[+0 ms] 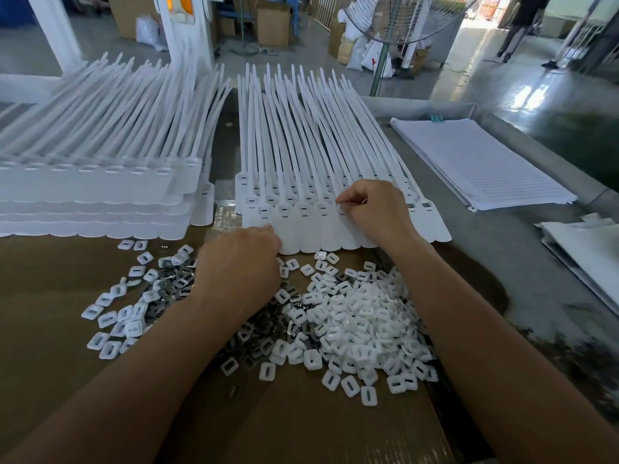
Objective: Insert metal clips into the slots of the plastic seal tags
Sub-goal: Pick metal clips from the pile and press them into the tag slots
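A row of white plastic seal tags [301, 229] lies fanned out in front of me, their long tails pointing away. My right hand [371, 209] hovers over the tag heads with thumb and forefinger pinched together at a slot; what they pinch is too small to see. My left hand [241, 262] rests with curled fingers at the near edge of the tags, over the loose parts. Dark metal clips [258, 343] lie mixed with white plastic caps [361, 323] in a heap on the brown cardboard [50, 329].
Stacked sheets of seal tags [93, 195] fill the left side. A pad of lined white paper [479, 162] lies at the right on the grey table [522, 249]. Beyond the table stand a fan [395, 18], boxes and sacks.
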The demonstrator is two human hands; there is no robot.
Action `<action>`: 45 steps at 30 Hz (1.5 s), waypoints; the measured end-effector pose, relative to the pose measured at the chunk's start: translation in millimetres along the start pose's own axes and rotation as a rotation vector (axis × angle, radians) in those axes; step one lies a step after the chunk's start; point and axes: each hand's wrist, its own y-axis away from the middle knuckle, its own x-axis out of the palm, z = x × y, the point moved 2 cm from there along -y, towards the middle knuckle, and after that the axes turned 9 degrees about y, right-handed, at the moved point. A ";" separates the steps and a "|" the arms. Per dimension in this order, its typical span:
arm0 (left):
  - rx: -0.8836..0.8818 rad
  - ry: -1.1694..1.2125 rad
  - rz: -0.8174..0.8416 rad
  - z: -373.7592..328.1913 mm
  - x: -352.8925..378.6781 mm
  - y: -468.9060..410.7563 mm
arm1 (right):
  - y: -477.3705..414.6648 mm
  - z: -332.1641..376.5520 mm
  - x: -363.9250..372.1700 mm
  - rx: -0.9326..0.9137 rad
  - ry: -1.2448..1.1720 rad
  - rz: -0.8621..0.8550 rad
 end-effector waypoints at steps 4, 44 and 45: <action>0.005 0.003 0.001 -0.5 0.2 0.1 | 1.0 1.1 -0.2 0.048 -0.044 -0.067; -0.047 0.061 0.026 -0.2 -3.6 3.7 | 37.4 -0.9 -52.0 0.082 -0.155 0.432; -0.048 0.061 0.027 0.1 -3.5 3.9 | 35.8 -2.0 -51.7 0.080 -0.169 0.403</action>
